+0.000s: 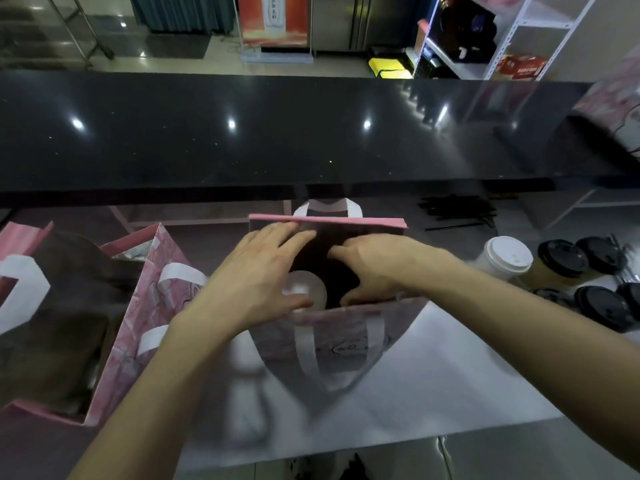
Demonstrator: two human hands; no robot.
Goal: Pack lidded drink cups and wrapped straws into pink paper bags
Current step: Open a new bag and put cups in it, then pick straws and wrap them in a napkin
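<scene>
A pink paper bag (pixel 329 221) with white handles stands open on the white work surface (pixel 450 375), right in front of me. A white-lidded cup (pixel 304 292) sits inside it at the left. My left hand (pixel 256 275) reaches into the bag's mouth, fingers spread over the left side beside that cup. My right hand (pixel 374 268) is inside the mouth too, its fingers curled against the near wall of the bag. Whether it grips the wall is unclear. A pile of black wrapped straws (pixel 457 211) lies behind the bag to the right.
A second open pink bag (pixel 145 306) stands at the left. At the right stand a white-lidded cup (pixel 507 256) and several black-lidded cups (pixel 568 259). A glossy black raised counter (pixel 277 133) runs across behind the work surface, with another pink bag (pixel 613 105) at its far right.
</scene>
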